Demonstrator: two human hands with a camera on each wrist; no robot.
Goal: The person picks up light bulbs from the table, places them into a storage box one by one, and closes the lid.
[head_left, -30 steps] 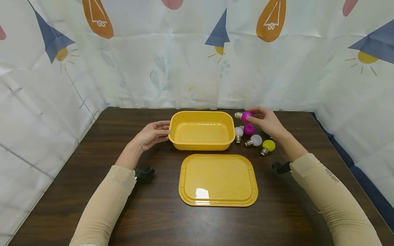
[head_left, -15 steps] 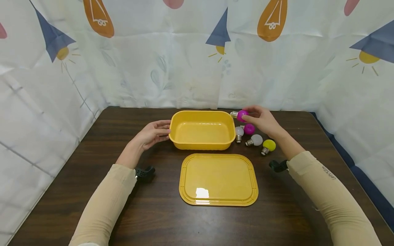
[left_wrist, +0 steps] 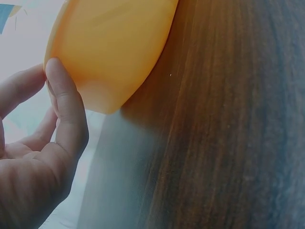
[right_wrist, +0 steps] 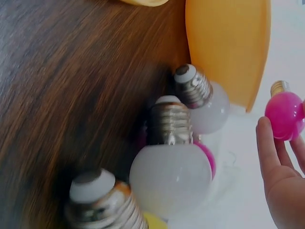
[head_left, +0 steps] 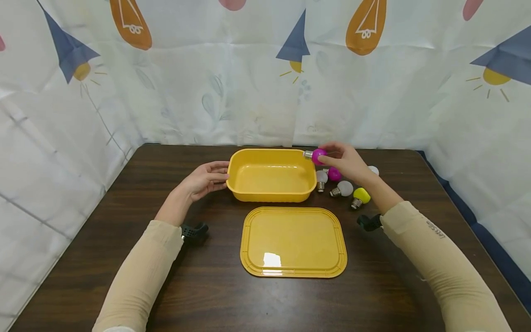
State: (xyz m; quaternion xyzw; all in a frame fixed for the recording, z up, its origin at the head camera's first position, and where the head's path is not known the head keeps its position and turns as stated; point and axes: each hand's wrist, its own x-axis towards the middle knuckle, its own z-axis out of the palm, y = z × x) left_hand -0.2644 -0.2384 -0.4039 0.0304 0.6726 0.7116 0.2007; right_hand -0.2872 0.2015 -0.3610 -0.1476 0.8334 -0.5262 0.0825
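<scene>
In the head view my right hand pinches a magenta light bulb by its round globe. The bulb's metal screw base points left and overlaps the back right rim of a yellow plastic box. At the box's left end my left hand touches the outer wall near the rim; the left wrist view shows the thumb and a finger against the box wall. Nothing lies inside the box. Under the right hand lie a second magenta bulb, white bulbs and a yellow bulb.
A flat yellow lid lies in front of the box on the dark wooden table. Another white bulb shows behind the right wrist. A printed white cloth hangs behind the table and at both sides.
My right hand has carried the magenta bulb left, from beside the box to its right rim. The white bulb behind the right wrist has come into sight. My left hand stays at the box.
</scene>
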